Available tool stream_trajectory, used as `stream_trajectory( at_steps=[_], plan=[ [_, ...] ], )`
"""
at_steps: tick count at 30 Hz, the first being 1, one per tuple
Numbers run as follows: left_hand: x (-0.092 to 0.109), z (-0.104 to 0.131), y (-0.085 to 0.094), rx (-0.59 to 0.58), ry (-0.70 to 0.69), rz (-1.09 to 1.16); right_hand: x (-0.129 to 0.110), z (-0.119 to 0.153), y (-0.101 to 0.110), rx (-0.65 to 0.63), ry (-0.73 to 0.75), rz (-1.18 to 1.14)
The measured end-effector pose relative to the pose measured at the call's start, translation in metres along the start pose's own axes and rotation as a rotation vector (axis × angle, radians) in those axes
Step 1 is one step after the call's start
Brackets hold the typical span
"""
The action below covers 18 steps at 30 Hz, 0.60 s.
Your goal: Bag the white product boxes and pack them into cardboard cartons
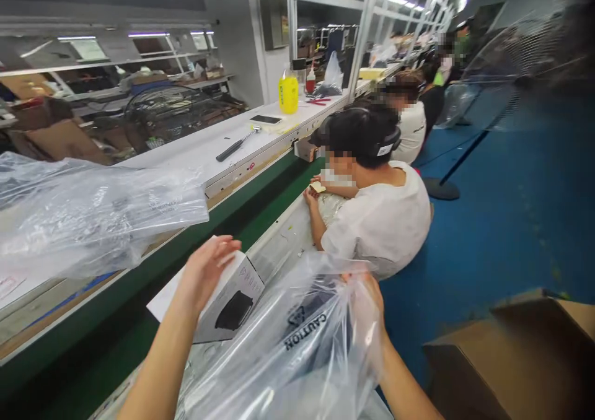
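The fingers of the left hand [207, 268] are spread wide and loose, palm turned inward, resting against the top edge of a small white product box [232, 302] with a dark picture printed on its side. The fingers of the right hand [367, 290] are pinched narrowly on the upper rim of a clear plastic bag [302, 352], which bears the word CAUTION in black letters and billows between the two forearms. The box lies tilted just beside the bag's left side, on the pale tabletop [279, 253] at the near edge of a green conveyor belt [139, 308] that runs diagonally away. Beyond the belt, at the left, a heap of more clear plastic bags [88, 215] lies on a raised white shelf [223, 138]. Further along that shelf lie a hammer [237, 146] and a dark phone [265, 119], well apart from a yellow bottle [288, 93] that stands upright. Near the box, at the same tabletop, a seated co-worker in a white shirt [381, 218] bends low over the work, both hands close to the face. More people sit in a row behind. A standing fan [493, 85] rests on the blue floor [511, 222] at the right, and an open cardboard box [515, 358] sits at the lower right corner.
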<state>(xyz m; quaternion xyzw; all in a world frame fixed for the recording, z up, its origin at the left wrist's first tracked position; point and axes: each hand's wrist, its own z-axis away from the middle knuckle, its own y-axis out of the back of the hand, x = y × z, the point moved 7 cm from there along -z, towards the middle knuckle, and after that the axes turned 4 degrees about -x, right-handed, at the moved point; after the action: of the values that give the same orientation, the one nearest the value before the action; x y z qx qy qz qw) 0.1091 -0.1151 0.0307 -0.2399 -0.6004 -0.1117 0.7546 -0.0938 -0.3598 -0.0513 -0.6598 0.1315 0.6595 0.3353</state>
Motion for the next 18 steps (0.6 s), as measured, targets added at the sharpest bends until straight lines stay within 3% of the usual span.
stream_trajectory(
  at_steps=[2, 3, 5, 8, 11, 13, 16, 18],
  plan=[
    [-0.026, 0.024, -0.038, -0.217, 0.122, -0.203, -0.003, -0.010, -0.017, -0.138, 0.000, -0.105],
    [-0.038, 0.033, -0.050, -0.272, 0.189, -0.351, -0.009, -0.013, -0.025, -0.213, 0.009, -0.181],
    [-0.055, 0.040, -0.060, -0.269, 0.254, -0.584, -0.022, -0.016, -0.042, -0.411, -0.005, -0.324],
    [-0.067, 0.036, -0.071, -0.325, 0.223, -0.561, -0.036, -0.017, -0.053, -0.600, -0.128, -0.471],
    [-0.070, 0.036, -0.079, -0.410, 0.172, -0.468, -0.038, -0.024, -0.046, -0.679, -0.203, -0.496],
    [-0.061, 0.038, -0.073, -0.265, 0.126, -0.488, -0.032, -0.035, -0.035, -0.681, -0.176, -0.389],
    [-0.031, 0.046, -0.055, 0.072, 0.016, -0.574, -0.009, -0.048, -0.009, -0.553, -0.112, -0.137],
    [-0.009, 0.052, -0.048, 0.195, -0.052, -0.624, 0.018, -0.041, 0.003, -0.544, -0.213, -0.063]
  ],
)
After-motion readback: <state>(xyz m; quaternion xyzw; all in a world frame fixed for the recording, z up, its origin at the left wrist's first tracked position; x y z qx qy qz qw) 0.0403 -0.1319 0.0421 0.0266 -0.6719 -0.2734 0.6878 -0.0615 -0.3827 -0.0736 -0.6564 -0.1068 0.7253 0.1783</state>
